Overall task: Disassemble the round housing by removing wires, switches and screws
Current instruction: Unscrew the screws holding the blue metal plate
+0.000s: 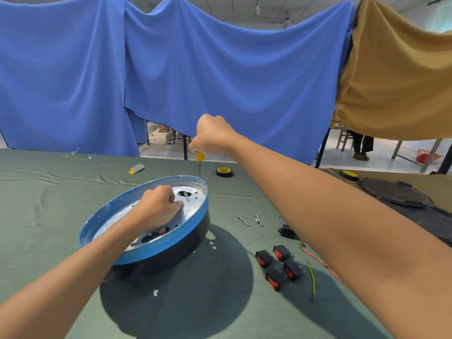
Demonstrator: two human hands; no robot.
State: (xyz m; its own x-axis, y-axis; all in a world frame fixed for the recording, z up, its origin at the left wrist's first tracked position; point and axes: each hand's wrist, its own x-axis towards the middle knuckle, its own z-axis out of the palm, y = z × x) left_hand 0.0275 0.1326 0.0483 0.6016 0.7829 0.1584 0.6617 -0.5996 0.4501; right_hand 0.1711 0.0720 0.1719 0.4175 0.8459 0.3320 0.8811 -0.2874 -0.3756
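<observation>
the right grip is clenched round the yellow handle of a screwdriver, which is held upright with its tip set down just inside the far edge of the round housing. the left grip is laid with curled fingers on the silver plate inside the housing; whether anything is pinched there cannot be told. the housing is stood on the counter, a little left of centre, with its blue rim uppermost.

much of the task is judged done. four switches, a red wire, a green wire, a black socket and two screws are laid loose to the right, apart from the housing. at least one screw at the far edge is judged to be left.

the counter is covered with green cloth. a roll of tape and a black cover are seen farther back. a blue sheet and a tan sheet are hung behind.
</observation>
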